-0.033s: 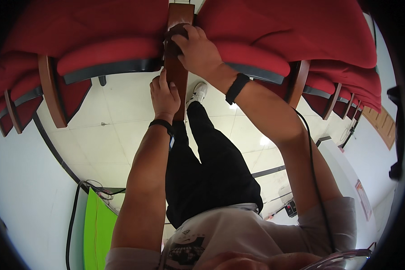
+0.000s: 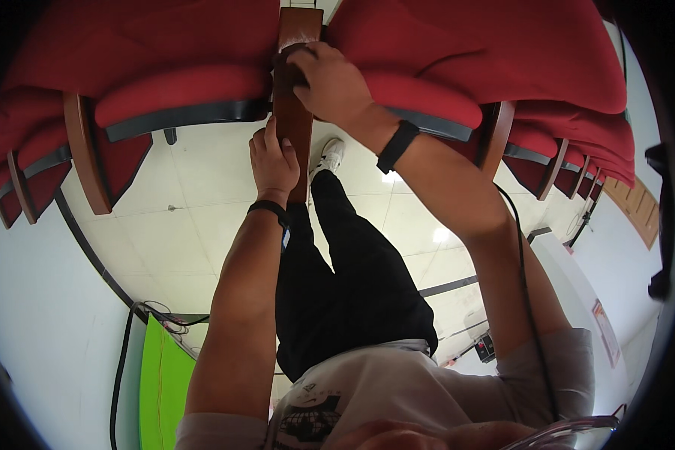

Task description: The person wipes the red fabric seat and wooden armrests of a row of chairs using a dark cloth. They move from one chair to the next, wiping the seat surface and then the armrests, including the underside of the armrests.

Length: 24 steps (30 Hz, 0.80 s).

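Fingers of the right hand (image 2: 336, 84) are found bent over a dark item (image 2: 286, 58) on the far part of a brown armrest (image 2: 294, 101); the item is largely covered, and whether the fingers clasp it or only press on it cannot be told. The thumb of that hand points toward the armrest's surface. Fingers of the left hand (image 2: 274, 161) are loosely bent and unclenched at the armrest's left edge, nearer the body, with the thumb lying toward its top; how firmly they hold the edge cannot be determined. The armrest stands between a left seat (image 2: 187, 94) and a right seat (image 2: 431, 97), both red with dark undersides, and runs lengthwise away from the wearer. A whitish patch (image 2: 300, 35) is noted on its upper face, just beyond the dark item. Further armrests show along the row to either side. Each wrist bears a black band, the right band (image 2: 397, 147) and the left band (image 2: 271, 209). Below, a white shoe (image 2: 331, 154) rests on pale floor tiles (image 2: 217, 232), just right of the armrest, under black trousers (image 2: 367, 281). The shirt (image 2: 401, 382) is light, with a dark print. A black cable (image 2: 523, 277) passes along the right arm. A green panel (image 2: 161, 382) stands at lower left, beside a pale wall (image 2: 49, 315).
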Available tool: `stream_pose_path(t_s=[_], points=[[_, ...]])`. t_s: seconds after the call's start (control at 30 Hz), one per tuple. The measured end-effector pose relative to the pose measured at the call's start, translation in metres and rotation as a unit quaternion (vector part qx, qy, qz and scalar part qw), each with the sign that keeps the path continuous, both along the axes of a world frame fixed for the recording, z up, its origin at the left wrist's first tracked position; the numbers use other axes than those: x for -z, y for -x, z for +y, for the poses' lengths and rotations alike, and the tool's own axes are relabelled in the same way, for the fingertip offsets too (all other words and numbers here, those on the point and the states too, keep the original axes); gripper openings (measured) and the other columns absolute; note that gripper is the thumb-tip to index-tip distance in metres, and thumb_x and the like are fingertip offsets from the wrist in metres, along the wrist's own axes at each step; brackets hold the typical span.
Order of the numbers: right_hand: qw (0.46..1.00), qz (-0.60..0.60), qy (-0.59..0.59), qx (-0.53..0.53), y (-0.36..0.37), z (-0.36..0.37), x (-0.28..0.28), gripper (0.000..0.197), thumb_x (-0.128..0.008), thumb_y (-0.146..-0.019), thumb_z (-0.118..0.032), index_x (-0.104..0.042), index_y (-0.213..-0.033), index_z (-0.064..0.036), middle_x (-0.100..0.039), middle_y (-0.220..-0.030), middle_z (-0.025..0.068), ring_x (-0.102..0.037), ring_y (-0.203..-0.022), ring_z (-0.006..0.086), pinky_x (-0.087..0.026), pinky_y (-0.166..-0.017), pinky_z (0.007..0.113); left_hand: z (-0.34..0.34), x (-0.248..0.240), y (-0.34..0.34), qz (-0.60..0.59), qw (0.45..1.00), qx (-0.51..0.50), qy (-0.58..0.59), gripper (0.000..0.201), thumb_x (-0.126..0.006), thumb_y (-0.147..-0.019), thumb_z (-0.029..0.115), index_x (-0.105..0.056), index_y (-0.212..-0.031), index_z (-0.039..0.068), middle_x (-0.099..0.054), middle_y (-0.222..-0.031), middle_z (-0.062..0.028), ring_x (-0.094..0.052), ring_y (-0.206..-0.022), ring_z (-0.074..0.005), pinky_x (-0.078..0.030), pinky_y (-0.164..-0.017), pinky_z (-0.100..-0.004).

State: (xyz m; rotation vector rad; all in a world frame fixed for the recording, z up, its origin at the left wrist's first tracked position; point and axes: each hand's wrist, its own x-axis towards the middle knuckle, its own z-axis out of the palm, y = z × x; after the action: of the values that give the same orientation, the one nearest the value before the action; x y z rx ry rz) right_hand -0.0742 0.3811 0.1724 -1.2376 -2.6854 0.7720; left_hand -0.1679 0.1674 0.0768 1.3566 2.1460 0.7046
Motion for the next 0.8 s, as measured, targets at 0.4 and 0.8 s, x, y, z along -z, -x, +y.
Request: stream_pose_path(t_s=[0.4, 0.8], points=[[0.993, 0.033, -0.115, -0.002, 0.004, 0.015, -0.022, 0.063, -0.084, -0.085, -0.020, -0.066, -0.145, -0.0128, -0.053, -0.158, 0.0230, -0.055, -0.143, 0.0429, -0.052, -0.117, 0.047, 0.000, 0.003, 0.002, 0.009, 1.000, 0.020, -0.005, 0.062, -0.052, -0.105, 0.013, -0.035, -0.164, 0.003, -0.056, -0.136, -0.0269, -0.055, -0.121, -0.0472, -0.048, -0.107, -0.0564], [0.993, -0.088, -0.066, 0.048, 0.061, 0.037, 0.049, 0.078, -0.060, -0.095, -0.019, -0.038, -0.162, 0.0118, -0.031, -0.169, 0.0393, -0.027, -0.161, 0.0529, -0.021, -0.136, 0.053, 0.002, 0.000, -0.001, 0.013, 1.000, 0.004, -0.010, 0.061, -0.054, -0.105, 0.016, -0.041, -0.163, 0.005, -0.058, -0.132, -0.0245, -0.056, -0.120, -0.0454, -0.049, -0.106, -0.0561]])
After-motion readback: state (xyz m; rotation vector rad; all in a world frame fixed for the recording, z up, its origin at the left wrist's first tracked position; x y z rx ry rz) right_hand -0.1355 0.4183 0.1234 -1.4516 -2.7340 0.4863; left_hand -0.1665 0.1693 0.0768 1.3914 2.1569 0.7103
